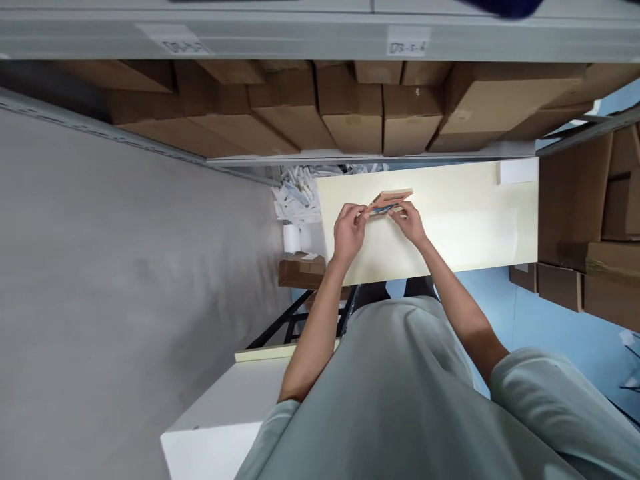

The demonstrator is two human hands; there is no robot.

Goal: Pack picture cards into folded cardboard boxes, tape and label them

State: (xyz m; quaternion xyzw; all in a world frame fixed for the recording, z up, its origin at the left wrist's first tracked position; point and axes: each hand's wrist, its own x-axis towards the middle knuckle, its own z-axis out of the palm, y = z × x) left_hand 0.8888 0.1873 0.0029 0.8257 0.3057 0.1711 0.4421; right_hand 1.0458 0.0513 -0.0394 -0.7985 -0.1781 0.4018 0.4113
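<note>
Over a pale cream tabletop (465, 230), both hands hold one small flat orange item (390, 199) with dark and blue print on it. It looks like a small book or a thin box; which of the two I cannot tell. My left hand (349, 232) pinches its left end between thumb and fingers. On the near right edge, my right hand (411, 223) grips it with the fingertips. The item is tilted, its far side raised above the near edge. Part of its near edge is hidden behind the fingers.
Cardboard boxes (350, 130) line a shelf beyond the table, under a grey labelled beam (320, 37). A white sheet (517, 171) lies at the table's far right corner. Paper scraps (297, 193) and a white roll (291, 238) are at left; more cartons (573, 200) stand right.
</note>
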